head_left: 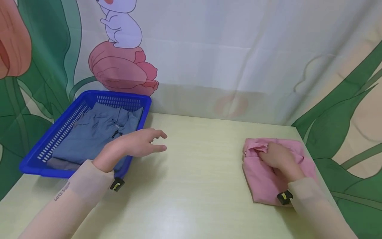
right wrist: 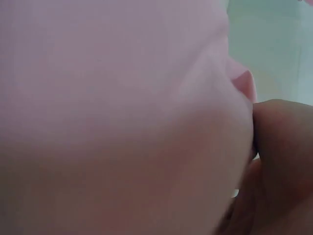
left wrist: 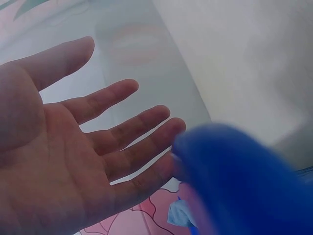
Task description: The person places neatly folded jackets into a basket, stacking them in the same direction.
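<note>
Folded pink cloth, apparently a garment (head_left: 262, 182), lies at the right side of the table. My right hand (head_left: 279, 157) grips a bunched fold near its upper part; in the right wrist view the pink fabric (right wrist: 122, 73) fills most of the picture and hides the fingertips. My left hand (head_left: 140, 142) hovers by the right rim of a blue plastic basket (head_left: 35, 168), holding nothing. Its fingers are spread and relaxed in the left wrist view, where the blurred basket rim (left wrist: 234, 181) shows close by. Inside the basket lies a folded blue-grey garment (head_left: 86, 136) with a dark drawstring or zip pull.
The pale table (head_left: 185, 186) stretches between basket and pink cloth. A printed curtain (head_left: 209, 66) with a white cartoon animal and flowers hangs right behind the table's back edge. Green leaf-patterned fabric (head_left: 334, 126) borders the right edge.
</note>
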A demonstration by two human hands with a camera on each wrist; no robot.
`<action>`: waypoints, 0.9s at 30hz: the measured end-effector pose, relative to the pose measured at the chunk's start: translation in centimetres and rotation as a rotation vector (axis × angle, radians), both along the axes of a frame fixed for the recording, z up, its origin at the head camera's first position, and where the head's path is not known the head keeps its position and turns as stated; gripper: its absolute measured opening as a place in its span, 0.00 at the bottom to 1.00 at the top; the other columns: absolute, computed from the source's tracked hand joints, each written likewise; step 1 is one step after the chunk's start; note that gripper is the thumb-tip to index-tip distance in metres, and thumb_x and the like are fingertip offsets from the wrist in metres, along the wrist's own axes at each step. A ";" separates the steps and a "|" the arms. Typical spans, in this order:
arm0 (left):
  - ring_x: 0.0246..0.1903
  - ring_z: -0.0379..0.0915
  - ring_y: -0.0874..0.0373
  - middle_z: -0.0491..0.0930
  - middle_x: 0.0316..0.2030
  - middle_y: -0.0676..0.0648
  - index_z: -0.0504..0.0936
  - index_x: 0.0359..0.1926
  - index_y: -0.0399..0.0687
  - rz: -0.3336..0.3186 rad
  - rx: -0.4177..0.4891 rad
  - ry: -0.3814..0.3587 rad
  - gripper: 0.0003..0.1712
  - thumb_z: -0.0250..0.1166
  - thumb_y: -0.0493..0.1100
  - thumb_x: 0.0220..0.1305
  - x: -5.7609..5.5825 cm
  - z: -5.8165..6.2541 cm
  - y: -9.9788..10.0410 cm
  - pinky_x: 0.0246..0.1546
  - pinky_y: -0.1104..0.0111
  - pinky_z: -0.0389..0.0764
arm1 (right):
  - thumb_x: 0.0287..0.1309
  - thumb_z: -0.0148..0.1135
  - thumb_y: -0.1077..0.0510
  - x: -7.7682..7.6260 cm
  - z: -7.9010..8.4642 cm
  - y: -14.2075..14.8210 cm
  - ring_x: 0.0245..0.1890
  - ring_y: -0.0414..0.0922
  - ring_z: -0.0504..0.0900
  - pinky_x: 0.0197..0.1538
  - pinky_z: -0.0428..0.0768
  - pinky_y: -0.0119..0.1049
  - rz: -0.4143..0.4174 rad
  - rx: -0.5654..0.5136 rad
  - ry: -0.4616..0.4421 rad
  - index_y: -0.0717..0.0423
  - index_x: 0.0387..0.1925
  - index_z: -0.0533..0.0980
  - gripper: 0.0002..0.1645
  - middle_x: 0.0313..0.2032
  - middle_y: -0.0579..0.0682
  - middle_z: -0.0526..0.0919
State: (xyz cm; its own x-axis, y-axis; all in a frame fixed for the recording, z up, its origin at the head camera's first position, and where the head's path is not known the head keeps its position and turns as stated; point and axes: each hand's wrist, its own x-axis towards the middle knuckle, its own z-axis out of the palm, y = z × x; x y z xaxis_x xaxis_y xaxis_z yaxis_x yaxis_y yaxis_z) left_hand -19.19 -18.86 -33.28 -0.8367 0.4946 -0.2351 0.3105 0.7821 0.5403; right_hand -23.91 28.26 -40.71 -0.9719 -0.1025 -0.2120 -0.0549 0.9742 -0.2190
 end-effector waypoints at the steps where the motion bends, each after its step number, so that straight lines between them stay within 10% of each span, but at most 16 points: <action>1: 0.67 0.67 0.40 0.71 0.67 0.36 0.71 0.71 0.42 -0.001 -0.001 -0.002 0.31 0.58 0.54 0.77 0.0 0.0 0.0 0.65 0.46 0.69 | 0.70 0.54 0.45 -0.1 0.1 -0.3 0.22 0.50 0.73 0.26 0.70 0.40 0.009 0.001 0.000 0.60 0.32 0.73 0.22 0.22 0.53 0.69; 8: 0.66 0.67 0.40 0.72 0.66 0.36 0.71 0.71 0.42 -0.001 -0.005 -0.006 0.31 0.58 0.54 0.77 0.0 -0.1 0.0 0.64 0.46 0.70 | 0.63 0.59 0.24 -0.2 1.1 -2.4 0.14 0.45 0.66 0.23 0.66 0.38 0.092 -0.012 -0.039 0.51 0.15 0.69 0.39 0.15 0.45 0.61; 18: 0.67 0.67 0.40 0.71 0.67 0.37 0.70 0.72 0.42 0.001 -0.007 -0.023 0.31 0.58 0.55 0.77 0.1 0.1 0.1 0.64 0.46 0.70 | 0.48 0.69 0.21 0.2 1.7 -4.4 0.12 0.42 0.64 0.18 0.66 0.34 0.056 -0.110 -0.104 0.53 0.20 0.65 0.43 0.15 0.44 0.58; 22: 0.67 0.67 0.40 0.71 0.67 0.37 0.70 0.72 0.43 0.001 -0.017 -0.020 0.31 0.58 0.55 0.77 0.0 0.2 0.1 0.64 0.46 0.69 | 0.54 0.68 0.25 0.9 2.6 -4.0 0.29 0.48 0.78 0.28 0.76 0.36 0.061 -0.168 -0.080 0.67 0.54 0.74 0.50 0.38 0.62 0.80; 27: 0.67 0.67 0.40 0.72 0.67 0.37 0.71 0.72 0.43 -0.011 -0.019 -0.021 0.32 0.58 0.56 0.77 0.1 0.3 0.3 0.64 0.46 0.69 | 0.71 0.61 0.40 2.0 4.3 -2.5 0.48 0.59 0.84 0.41 0.86 0.44 0.042 -0.330 -0.021 0.69 0.72 0.61 0.45 0.61 0.71 0.74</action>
